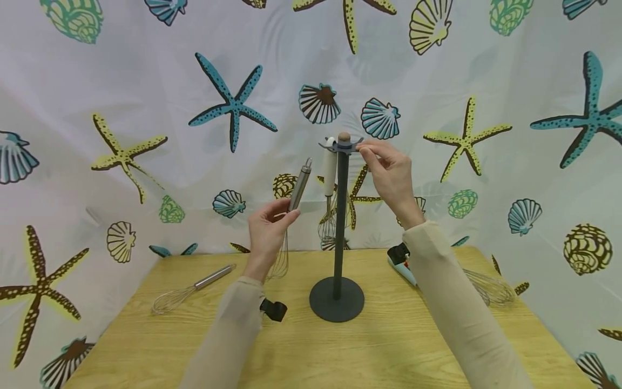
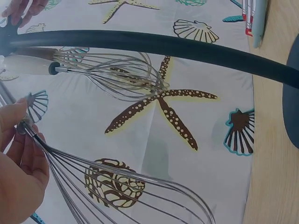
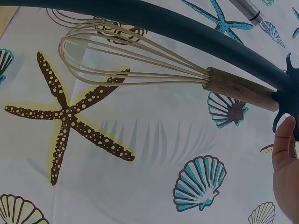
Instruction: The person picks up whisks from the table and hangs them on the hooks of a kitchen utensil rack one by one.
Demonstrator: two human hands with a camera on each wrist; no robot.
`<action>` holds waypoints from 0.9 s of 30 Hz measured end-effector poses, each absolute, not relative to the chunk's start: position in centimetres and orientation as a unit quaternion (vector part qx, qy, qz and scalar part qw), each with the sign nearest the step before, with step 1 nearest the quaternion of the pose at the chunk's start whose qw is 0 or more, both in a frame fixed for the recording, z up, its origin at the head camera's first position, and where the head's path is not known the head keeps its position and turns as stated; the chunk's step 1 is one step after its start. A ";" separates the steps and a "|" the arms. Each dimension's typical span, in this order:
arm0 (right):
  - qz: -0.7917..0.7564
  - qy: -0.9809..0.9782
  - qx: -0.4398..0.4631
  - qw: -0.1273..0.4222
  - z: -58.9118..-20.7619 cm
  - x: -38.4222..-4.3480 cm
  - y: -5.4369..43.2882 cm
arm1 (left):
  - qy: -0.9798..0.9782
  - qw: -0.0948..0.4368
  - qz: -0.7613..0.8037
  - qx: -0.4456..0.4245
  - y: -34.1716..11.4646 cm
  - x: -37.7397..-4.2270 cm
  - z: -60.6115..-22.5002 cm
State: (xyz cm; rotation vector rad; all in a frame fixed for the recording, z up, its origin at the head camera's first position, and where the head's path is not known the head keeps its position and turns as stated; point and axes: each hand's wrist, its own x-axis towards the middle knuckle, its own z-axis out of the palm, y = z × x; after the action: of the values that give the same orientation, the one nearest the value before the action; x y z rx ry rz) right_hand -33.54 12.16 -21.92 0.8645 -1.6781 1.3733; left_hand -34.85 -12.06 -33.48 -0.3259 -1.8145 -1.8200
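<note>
My left hand (image 1: 267, 229) holds a steel whisk (image 1: 299, 186) by the lower part of its metal handle. The handle points up with its hanging loop at the top, and the wire loops (image 2: 126, 182) hang below. A dark utensil stand (image 1: 341, 227), with a round base and a ring of hooks on top, stands just right of that whisk. My right hand (image 1: 394, 175) pinches a hook at the stand's right side. From other hooks hang a white-handled whisk (image 1: 330, 173) and a wooden-handled whisk (image 3: 240, 88), the latter mostly hidden behind the pole in the head view.
Another steel whisk (image 1: 214, 276) lies on the left of the wooden table (image 1: 291, 351). Right of the stand lies a light blue handle (image 1: 404, 271), partly covered by my right forearm, with whisk wires (image 1: 493, 289) beyond. A patterned curtain (image 1: 272, 32) encloses the table's back and sides.
</note>
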 end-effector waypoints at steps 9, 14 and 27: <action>0.549 -0.664 0.333 0.383 -22.0 -33.5 12.2 | -0.656 0.294 -0.680 -0.143 -11.2 -34.9 -32.1; 0.551 -0.660 0.337 0.382 -22.0 -33.6 12.2 | -0.645 0.300 -0.684 -0.160 -10.9 -35.0 -31.3; 0.557 -0.662 0.330 0.377 -22.0 -33.4 12.2 | -0.641 0.295 -0.684 -0.184 -9.8 -35.0 -31.0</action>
State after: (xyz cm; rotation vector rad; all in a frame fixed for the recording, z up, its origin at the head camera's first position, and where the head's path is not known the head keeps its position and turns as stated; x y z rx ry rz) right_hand -33.36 12.16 -22.03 0.8448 -1.6941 1.4251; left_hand -34.99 -9.75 -30.99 -0.4902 -1.7071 -1.8209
